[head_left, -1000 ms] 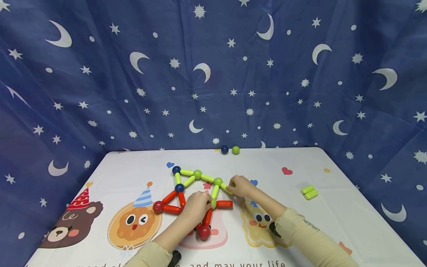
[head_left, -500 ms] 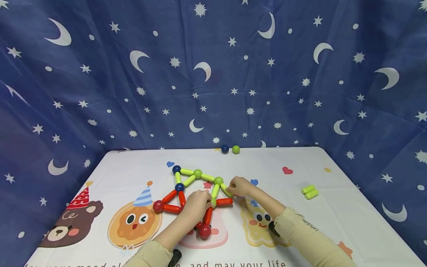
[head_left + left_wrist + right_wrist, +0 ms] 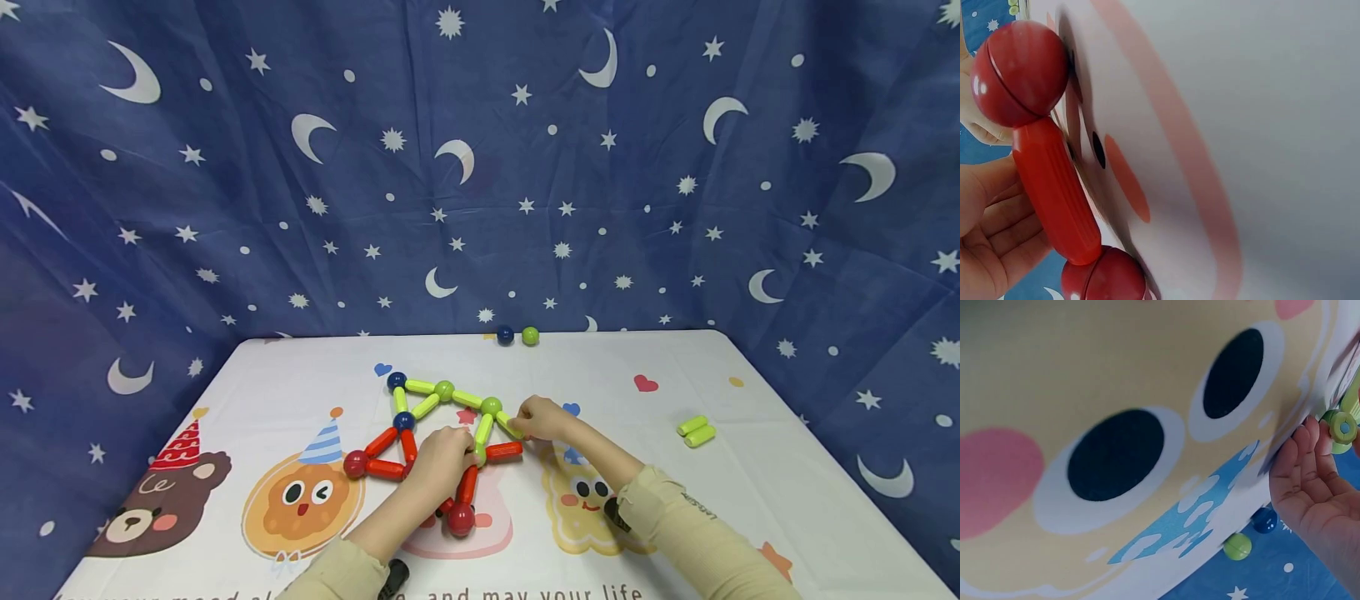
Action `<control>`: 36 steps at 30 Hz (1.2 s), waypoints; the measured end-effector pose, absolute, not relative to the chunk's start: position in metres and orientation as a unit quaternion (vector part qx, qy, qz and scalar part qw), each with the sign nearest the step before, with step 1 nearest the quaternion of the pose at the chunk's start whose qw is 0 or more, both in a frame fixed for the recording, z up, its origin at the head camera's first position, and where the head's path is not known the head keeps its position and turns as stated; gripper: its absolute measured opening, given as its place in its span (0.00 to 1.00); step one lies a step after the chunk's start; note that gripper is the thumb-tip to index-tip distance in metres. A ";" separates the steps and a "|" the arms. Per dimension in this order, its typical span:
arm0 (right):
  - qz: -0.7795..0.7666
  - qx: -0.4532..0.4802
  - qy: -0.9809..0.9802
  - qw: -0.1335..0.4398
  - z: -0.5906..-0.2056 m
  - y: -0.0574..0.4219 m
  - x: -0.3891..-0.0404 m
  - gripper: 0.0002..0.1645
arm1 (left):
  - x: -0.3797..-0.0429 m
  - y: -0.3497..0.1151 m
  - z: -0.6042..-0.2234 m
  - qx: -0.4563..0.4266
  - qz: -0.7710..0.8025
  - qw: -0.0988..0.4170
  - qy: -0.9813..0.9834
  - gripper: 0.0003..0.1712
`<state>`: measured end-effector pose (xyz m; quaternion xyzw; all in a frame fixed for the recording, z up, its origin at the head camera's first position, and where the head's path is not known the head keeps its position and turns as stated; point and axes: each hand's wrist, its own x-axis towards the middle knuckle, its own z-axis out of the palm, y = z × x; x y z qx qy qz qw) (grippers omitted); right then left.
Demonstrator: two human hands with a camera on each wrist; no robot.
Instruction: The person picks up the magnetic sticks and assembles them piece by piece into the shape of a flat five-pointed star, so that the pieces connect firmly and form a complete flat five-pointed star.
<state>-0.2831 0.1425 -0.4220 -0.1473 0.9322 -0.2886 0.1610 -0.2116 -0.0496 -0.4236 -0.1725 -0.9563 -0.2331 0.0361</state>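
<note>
Magnetic rods and balls form a joined figure lying on the table. My left hand [image 3: 445,462] grips around a green ball [image 3: 480,455], covering part of the figure. From that ball a red rod [image 3: 504,451] points right, its far end unattached. My right hand [image 3: 542,418] pinches the lower end of a yellow-green rod [image 3: 507,423], whose other end meets a green ball [image 3: 491,407]. The right wrist view shows that rod's bare end [image 3: 1343,427] at the fingertips. In the left wrist view, a red rod [image 3: 1057,187] between two red balls stands in front of the palm.
Two loose yellow-green rods [image 3: 697,432] lie at the right. A dark blue ball [image 3: 506,336] and a loose green ball [image 3: 531,337] sit at the table's back edge, before a blue star-patterned curtain [image 3: 480,167]. The white tablecloth [image 3: 600,367] has cartoon prints.
The free end of the red rod pointing right has swung slightly away from me, so the rod now slants. Both hands stay nearly in place.
</note>
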 end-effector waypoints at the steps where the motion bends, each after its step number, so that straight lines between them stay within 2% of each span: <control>1: -0.289 -0.148 0.932 0.161 -0.422 0.143 -0.283 0.16 | -0.212 -0.049 -0.424 -0.171 -0.231 0.036 -0.957 0.06; 23: -0.340 -0.121 0.918 0.167 -0.424 0.151 -0.288 0.16 | -0.212 -0.047 -0.423 -0.168 -0.229 0.030 -0.958 0.06; 30: -0.366 -0.111 0.915 0.128 -0.425 0.163 -0.298 0.12 | -0.209 -0.048 -0.425 -0.164 -0.241 0.028 -0.956 0.05; 36: -0.356 -0.136 0.922 0.072 -0.420 0.169 -0.307 0.11 | -0.211 -0.049 -0.425 -0.171 -0.234 0.037 -0.956 0.05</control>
